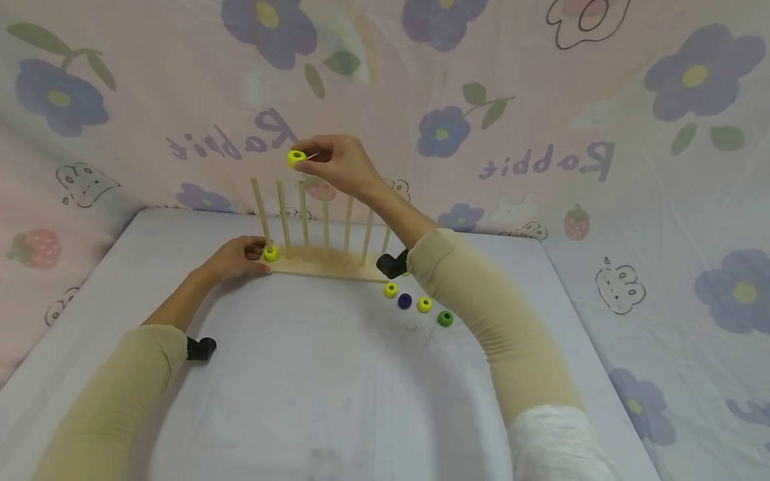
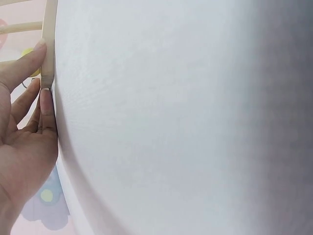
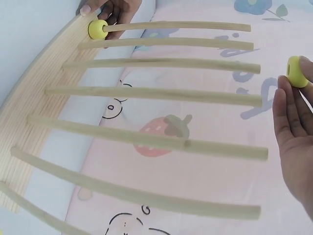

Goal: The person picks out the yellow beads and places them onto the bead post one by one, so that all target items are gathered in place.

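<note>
My right hand (image 1: 344, 164) pinches a yellow bead (image 1: 296, 157) between thumb and fingertips, above the tops of the pegs at the left end of a wooden peg rack (image 1: 327, 270). In the right wrist view this bead (image 3: 296, 72) is apart from the peg ends, its hole partly in sight. My left hand (image 1: 236, 258) holds the rack's left end, thumb on the base and fingers at its edge, as the left wrist view shows. Another yellow bead (image 3: 98, 30) sits at the foot of the leftmost peg, beside the left fingers. The other pegs in sight look bare along their visible lengths.
On the white table (image 1: 301, 374), in front of the rack's right end, lie a yellow bead (image 1: 391, 290), a dark blue bead (image 1: 405, 301), another yellow bead (image 1: 424, 304) and a green bead (image 1: 445, 318). My right forearm covers part of the rack's right end. A patterned cloth (image 1: 385, 87) hangs behind.
</note>
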### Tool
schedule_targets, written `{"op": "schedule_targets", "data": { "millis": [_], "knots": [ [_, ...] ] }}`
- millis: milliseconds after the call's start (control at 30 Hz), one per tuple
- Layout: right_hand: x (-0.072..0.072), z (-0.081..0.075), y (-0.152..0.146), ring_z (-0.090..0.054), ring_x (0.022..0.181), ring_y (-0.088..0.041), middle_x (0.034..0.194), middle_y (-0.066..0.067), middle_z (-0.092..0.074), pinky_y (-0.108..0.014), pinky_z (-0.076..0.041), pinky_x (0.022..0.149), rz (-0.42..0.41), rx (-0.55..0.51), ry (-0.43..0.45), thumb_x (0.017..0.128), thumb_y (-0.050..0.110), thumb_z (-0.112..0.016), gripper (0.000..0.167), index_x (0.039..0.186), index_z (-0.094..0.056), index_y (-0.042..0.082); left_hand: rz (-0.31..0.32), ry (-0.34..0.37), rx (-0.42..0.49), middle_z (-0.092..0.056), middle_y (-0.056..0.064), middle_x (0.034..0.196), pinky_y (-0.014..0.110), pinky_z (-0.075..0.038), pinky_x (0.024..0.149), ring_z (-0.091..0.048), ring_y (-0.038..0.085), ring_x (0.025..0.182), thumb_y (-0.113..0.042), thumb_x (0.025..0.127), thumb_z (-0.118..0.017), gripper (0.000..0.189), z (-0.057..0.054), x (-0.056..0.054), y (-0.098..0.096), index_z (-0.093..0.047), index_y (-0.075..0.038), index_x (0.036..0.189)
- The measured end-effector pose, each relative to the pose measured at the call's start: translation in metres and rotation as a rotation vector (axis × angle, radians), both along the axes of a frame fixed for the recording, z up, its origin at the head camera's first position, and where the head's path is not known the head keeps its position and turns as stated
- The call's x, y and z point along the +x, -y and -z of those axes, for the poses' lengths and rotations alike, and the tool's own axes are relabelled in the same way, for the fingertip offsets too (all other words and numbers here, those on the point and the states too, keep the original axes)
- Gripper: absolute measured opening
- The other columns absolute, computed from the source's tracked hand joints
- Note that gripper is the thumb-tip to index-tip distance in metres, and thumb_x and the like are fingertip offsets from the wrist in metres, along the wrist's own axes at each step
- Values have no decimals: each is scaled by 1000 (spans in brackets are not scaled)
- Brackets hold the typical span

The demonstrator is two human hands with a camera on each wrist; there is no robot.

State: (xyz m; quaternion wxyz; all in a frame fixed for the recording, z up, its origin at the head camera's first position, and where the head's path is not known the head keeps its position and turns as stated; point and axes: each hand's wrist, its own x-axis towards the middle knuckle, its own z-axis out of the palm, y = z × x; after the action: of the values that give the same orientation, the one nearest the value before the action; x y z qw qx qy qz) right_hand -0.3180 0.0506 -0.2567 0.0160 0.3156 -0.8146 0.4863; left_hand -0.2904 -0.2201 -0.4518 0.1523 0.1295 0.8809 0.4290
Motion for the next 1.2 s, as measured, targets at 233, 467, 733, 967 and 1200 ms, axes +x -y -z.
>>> {"op": "schedule_targets", "data": {
  "millis": [233,467,733,967,1200],
  "knots": [
    [-3,-1,14,-70,93,-7,110,-1,-74,-18,-54,83,0,28,10,88,16,-77,32,119,-73,9,1,-6,14,-44,34,140,52,-38,111,-46,45,129,-12,87,-78,81,2,-4,-1,-31,13,147],
    [0,1,30,-71,91,-7,107,-4,-75,-16,-54,84,-52,25,36,88,12,-77,31,118,-72,5,0,1,3,-44,33,141,53,-38,111,-46,45,130,-14,86,-78,82,4,-4,-1,-31,13,148],
    [-5,6,46,-69,92,-3,108,0,-74,-14,-52,84,-65,106,38,89,16,-76,33,121,-71,8,-4,3,-12,-45,31,141,53,-38,111,-46,44,130,-15,87,-78,81,6,-7,0,-33,10,148],
    [-8,7,56,-66,93,0,106,5,-74,-13,-51,83,-48,194,41,90,21,-76,34,122,-71,12,-4,11,-9,-45,31,141,53,-38,112,-45,44,131,-15,87,-78,80,3,-6,0,-33,10,148],
    [-7,8,64,-66,94,1,105,7,-74,-13,-51,82,-66,225,51,91,23,-75,33,122,-71,15,-9,7,-26,-45,31,141,55,-37,111,-45,45,130,-18,87,-79,81,4,-5,2,-34,9,148]
  ]
}}
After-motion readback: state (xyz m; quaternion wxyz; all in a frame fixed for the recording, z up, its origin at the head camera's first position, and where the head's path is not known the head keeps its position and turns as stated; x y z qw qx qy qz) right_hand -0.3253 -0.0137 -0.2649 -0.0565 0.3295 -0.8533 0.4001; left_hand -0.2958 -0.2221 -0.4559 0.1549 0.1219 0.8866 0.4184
